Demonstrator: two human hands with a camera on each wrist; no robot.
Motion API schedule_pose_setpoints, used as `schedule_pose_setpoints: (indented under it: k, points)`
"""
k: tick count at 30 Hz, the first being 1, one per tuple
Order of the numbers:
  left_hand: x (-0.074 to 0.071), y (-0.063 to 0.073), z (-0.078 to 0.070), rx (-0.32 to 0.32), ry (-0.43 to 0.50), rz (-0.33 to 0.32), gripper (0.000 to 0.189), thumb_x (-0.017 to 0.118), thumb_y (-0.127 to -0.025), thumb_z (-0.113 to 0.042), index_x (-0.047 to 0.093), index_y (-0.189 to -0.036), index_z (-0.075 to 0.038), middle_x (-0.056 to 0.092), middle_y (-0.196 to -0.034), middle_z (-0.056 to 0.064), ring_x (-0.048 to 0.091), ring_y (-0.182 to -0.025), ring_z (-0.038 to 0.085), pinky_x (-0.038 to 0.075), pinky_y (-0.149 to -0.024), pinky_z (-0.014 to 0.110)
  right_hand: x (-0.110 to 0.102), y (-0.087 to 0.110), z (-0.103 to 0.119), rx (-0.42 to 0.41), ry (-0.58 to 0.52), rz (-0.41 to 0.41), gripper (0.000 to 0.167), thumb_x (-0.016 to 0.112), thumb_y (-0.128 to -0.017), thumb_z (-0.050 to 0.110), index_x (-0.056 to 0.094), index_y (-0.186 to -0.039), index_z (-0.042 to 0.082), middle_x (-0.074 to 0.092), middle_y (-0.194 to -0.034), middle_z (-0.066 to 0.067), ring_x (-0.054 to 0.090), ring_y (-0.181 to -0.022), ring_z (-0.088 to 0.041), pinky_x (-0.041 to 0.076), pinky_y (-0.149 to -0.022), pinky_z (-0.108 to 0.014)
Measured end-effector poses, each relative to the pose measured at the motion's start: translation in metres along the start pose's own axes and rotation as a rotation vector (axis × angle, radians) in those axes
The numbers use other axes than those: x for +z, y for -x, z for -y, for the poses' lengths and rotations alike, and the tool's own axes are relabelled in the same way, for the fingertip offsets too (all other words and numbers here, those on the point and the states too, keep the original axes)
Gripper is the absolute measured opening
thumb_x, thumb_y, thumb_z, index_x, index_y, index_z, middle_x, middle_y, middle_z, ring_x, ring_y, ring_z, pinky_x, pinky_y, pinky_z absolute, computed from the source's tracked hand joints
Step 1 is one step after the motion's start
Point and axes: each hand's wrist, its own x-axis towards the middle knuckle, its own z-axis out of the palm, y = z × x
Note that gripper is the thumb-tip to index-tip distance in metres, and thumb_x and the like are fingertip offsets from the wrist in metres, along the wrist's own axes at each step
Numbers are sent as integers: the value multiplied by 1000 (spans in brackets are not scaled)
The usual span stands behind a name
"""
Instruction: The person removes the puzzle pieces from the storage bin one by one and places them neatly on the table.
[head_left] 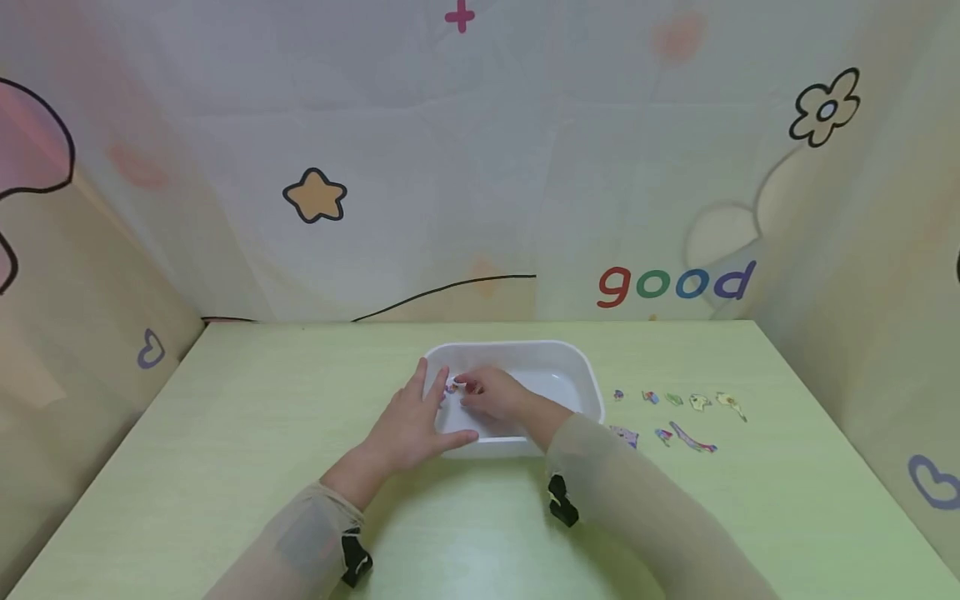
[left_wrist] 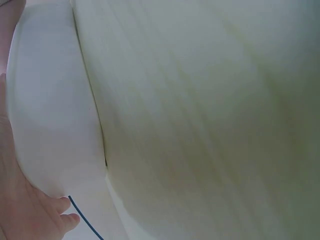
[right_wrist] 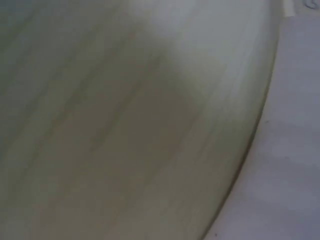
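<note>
A white tray (head_left: 525,443) stands on the table, with both hands at its left part. My left hand (head_left: 408,427) lies across the tray's left end, fingers spread and thumb extended over the front rim. In the left wrist view, part of this hand (left_wrist: 25,200) shows beside the tray's outer wall (left_wrist: 55,100). Inside the tray, my right hand (head_left: 495,393) has its fingers curled and pinches a tiny colourful cut-out (head_left: 451,387) at the fingertips. The exact contact is small and partly hidden. Neither hand is visible in the right wrist view.
To the right of the tray lie several small flat cut-outs, among them a green one (head_left: 674,400), a pale yellow one (head_left: 729,402), a long purple strip (head_left: 692,438) and a purple one (head_left: 624,435) partly behind the sleeve. A printed curtain (head_left: 450,208) hangs behind the table.
</note>
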Motion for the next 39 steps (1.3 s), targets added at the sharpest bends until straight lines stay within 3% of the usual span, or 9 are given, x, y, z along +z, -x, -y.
schedule_pose_setpoints:
  k: [4, 8, 13, 20, 26, 39]
  points:
    - [0, -1, 1, -4, -5, 5, 103, 55, -76, -71, 17, -150, -11, 5, -152, 24, 35, -124, 50, 32, -99, 56, 2, 1, 4, -3, 195, 70, 47, 63, -89, 18, 52, -134, 11, 53, -97, -5, 50, -85, -17, 43, -79, -32]
    - [0, 0, 0, -7, 2, 19, 104, 55, -75, -72, 15, -150, -12, 3, -153, 23, 34, -125, 50, 32, -100, 56, 2, 3, 6, -38, 269, 66, 33, 64, -88, 17, 63, -120, 12, 53, -96, -4, 50, -86, -17, 43, -80, -33]
    - [-2, -1, -1, -8, 9, 17, 105, 56, -75, -72, 15, -150, -12, 3, -153, 22, 33, -127, 47, 31, -101, 55, 1, 3, 6, -87, 242, 40, 12, 67, -86, 15, 68, -97, 10, 57, -91, -2, 52, -87, -16, 43, -82, -33]
    - [-1, -1, 0, 7, 14, 10, 106, 57, -74, -71, 15, -150, -10, 3, -152, 24, 33, -128, 46, 31, -101, 54, 0, 4, 8, -33, 196, 60, 5, 67, -85, 12, 63, -86, 9, 56, -80, 2, 50, -76, -13, 44, -75, -28]
    - [0, -3, -2, -11, 29, 15, 106, 56, -73, -73, 16, -150, -13, 5, -153, 22, 33, -128, 45, 30, -101, 55, -8, 12, 2, 8, 145, 34, 8, 67, -83, 9, 63, -89, 7, 58, -78, 2, 52, -76, -13, 45, -75, -28]
    - [-1, -3, -3, -40, 33, 26, 107, 58, -73, -72, 16, -150, -12, 4, -154, 21, 31, -130, 44, 28, -103, 54, -43, 50, -16, -17, 0, -69, 13, 71, -82, 8, 69, -94, 3, 66, -84, -1, 59, -79, -13, 50, -79, -29]
